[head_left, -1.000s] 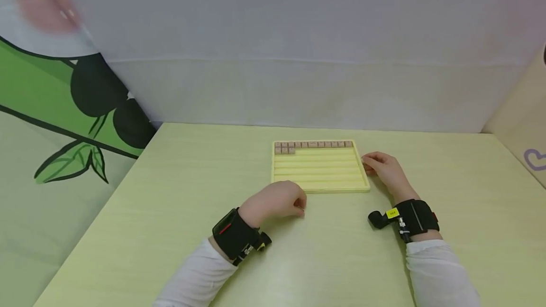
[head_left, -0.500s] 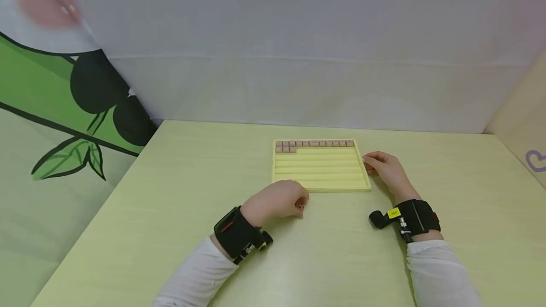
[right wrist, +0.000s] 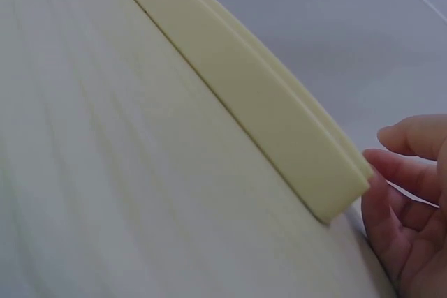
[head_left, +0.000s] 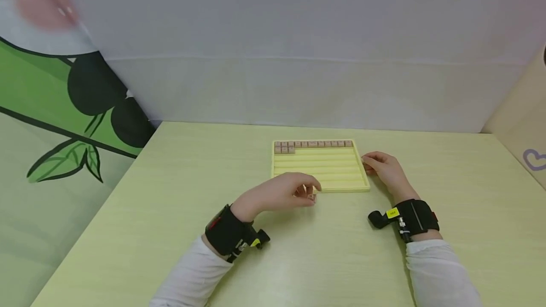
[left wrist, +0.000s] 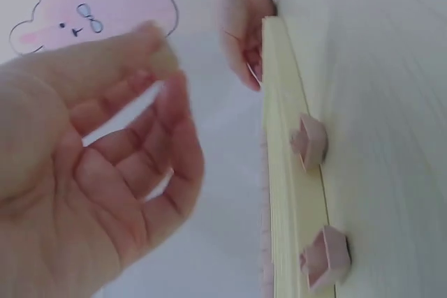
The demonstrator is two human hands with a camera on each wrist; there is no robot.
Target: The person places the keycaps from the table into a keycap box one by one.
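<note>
Two small pink blocks [left wrist: 310,140] sat on the table beside the tray's [head_left: 320,167] near edge, left hand [head_left: 286,192] hovering just above, fingers loosely curled, empty. Right hand [head_left: 384,167] touched the tray's right edge.

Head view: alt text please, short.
A person's left hand hovers at the near edge of a yellow slotted tray on a pale green table; the right hand touches the tray's right side. Small wooden tiles fill its far row.
</note>
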